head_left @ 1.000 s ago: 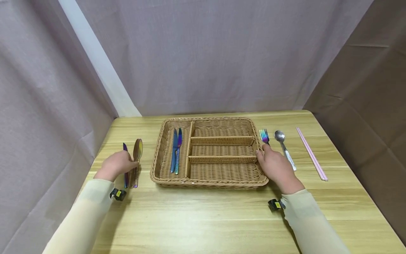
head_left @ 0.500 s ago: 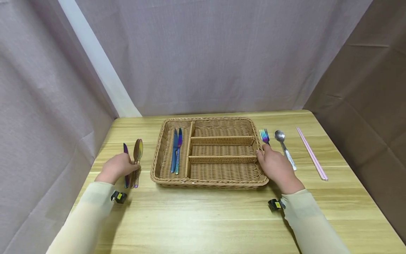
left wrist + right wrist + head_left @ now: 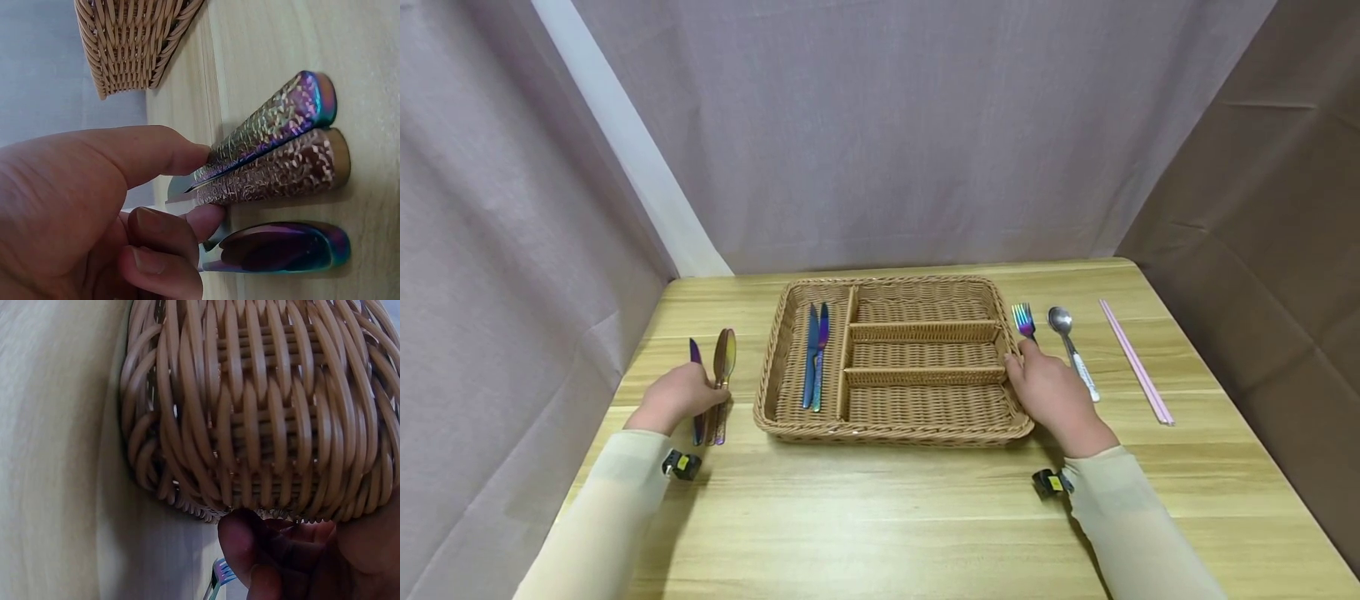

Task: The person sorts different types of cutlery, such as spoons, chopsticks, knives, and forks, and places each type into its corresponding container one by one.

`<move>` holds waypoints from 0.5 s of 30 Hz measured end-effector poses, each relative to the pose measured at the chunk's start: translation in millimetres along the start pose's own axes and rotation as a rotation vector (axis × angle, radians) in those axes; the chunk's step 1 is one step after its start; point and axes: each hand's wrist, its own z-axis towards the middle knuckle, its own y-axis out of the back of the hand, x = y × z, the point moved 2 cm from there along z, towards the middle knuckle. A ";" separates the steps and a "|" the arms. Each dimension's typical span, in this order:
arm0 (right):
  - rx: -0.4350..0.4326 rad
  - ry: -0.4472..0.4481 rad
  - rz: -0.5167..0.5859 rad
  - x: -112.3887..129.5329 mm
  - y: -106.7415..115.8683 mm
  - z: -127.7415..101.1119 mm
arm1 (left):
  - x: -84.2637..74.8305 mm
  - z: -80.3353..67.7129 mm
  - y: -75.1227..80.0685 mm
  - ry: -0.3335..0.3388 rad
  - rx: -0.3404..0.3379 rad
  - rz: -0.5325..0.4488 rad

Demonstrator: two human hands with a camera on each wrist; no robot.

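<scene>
In the head view my left hand [image 3: 677,397] is over two narrow spoons lying side by side, one copper-brown [image 3: 720,354] and one rainbow-gold [image 3: 731,354]. The left wrist view shows the thumb against the textured rainbow handle [image 3: 275,122] and a finger against the copper handle [image 3: 281,165], pinching the pair. Just left of them lies a purple knife [image 3: 696,350], its smooth handle [image 3: 281,247] apart from the pinched ones. My right hand [image 3: 1054,398] grips the right rim of a divided wicker basket [image 3: 895,432]; the thumb is over the rim.
Two blue-purple knives [image 3: 811,358] lie in the basket's left compartment. To the right of the basket are a rainbow fork [image 3: 1023,319], partly hidden by the right hand, a spoon with a white handle [image 3: 1062,321] and pink chopsticks [image 3: 1135,361]. Curtains [image 3: 895,142] surround the wooden table [image 3: 850,517].
My left hand has shifted slightly to the right and down along the spoon handles. The right hand stays on the basket rim, and the cutlery lies where it was.
</scene>
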 end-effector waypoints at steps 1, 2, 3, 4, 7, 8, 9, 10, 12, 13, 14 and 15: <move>-0.001 0.000 0.000 0.1 0.1 0.1 | 0.1 0.2 -0.2 -0.001 0.003 -0.002; -0.001 0.001 -0.002 0.1 0.1 0.2 | 0.1 0.3 -0.4 -0.001 0.004 -0.001; -0.002 0.002 -0.003 0.1 0.1 0.2 | 0.1 0.3 -0.5 -0.001 0.005 -0.001; -0.002 0.002 -0.003 0.2 0.2 0.3 | 0.1 0.5 -0.6 -0.004 0.006 -0.002; -0.003 0.004 -0.001 0.1 0.0 0.3 | 0.3 0.7 -1.3 -0.018 0.006 -0.003; -0.005 0.004 -0.001 0.2 0.0 0.1 | 0.8 0.9 -1.7 -0.022 0.007 -0.005; -0.006 0.005 0.001 0.4 0.0 0.0 | 1.1 1.1 -2.0 -0.027 0.009 -0.009; -0.006 0.006 0.002 0.5 0.1 -0.2 | 1.6 1.4 -2.1 -0.033 0.009 -0.011; -0.008 0.007 0.002 0.6 0.2 -0.5 | 2.2 2.0 -2.7 -0.036 0.011 -0.014; -0.009 0.008 0.003 0.7 0.3 -0.6 | 2.6 2.3 -3.0 -0.037 0.012 -0.015; -0.010 0.009 0.002 0.9 0.5 -0.7 | 2.9 2.7 -3.2 -0.038 0.013 -0.017; -0.011 0.010 0.002 0.9 0.5 -0.8 | 2.9 2.9 -3.1 -0.041 0.012 -0.017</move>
